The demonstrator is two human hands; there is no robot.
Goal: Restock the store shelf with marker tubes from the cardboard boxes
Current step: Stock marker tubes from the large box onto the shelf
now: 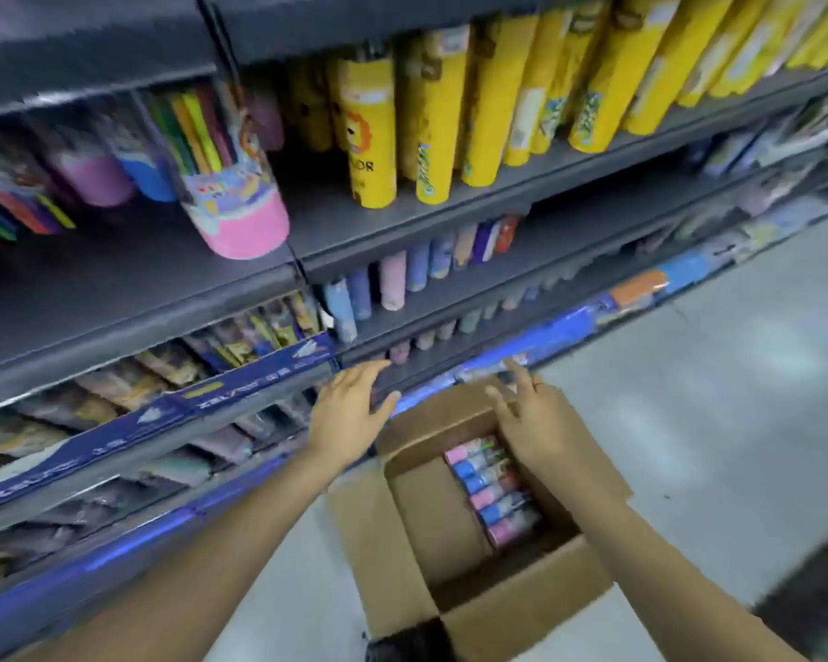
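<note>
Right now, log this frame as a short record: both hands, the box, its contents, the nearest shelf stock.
left hand: open, empty, near the lower shelf edge
right hand: open, empty, above the box
cardboard box: on the floor, flaps open
marker tubes: pink and blue, one row along the box's right side
yellow tubes: upright on an upper shelf

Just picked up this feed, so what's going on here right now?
A person is restocking a store shelf. Both hands are empty and open: the left hand reaches toward a low shelf edge, the right hand hovers over an open cardboard box on the floor. A row of pink and blue marker tubes lies inside.
</note>
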